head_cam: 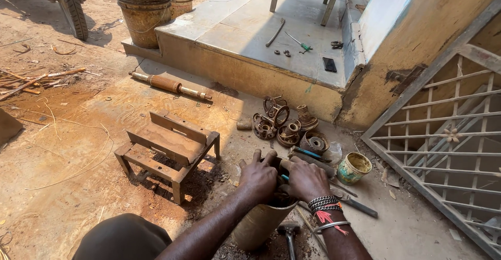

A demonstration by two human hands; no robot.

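My left hand (259, 179) and my right hand (305, 179) press side by side over the open top of a dirty metal cylinder (258, 222) that stands between my knees. Both hands curl around the cylinder's rim and cover its mouth. A teal-handled tool (285, 177) pokes out between them; which hand holds it is hidden. Beaded bracelets and a metal bangle sit on my right wrist (326, 211). A hammer (289, 232) lies on the ground just right of the cylinder.
A low rusty metal stand (169, 148) sits to the left. Rusty pump parts (287, 127) lie ahead, a small tin (353, 167) at right. A concrete step (250, 30) holds tools and a phone. Two buckets (143, 12), a shaft (169, 85), a metal gate (449, 145).
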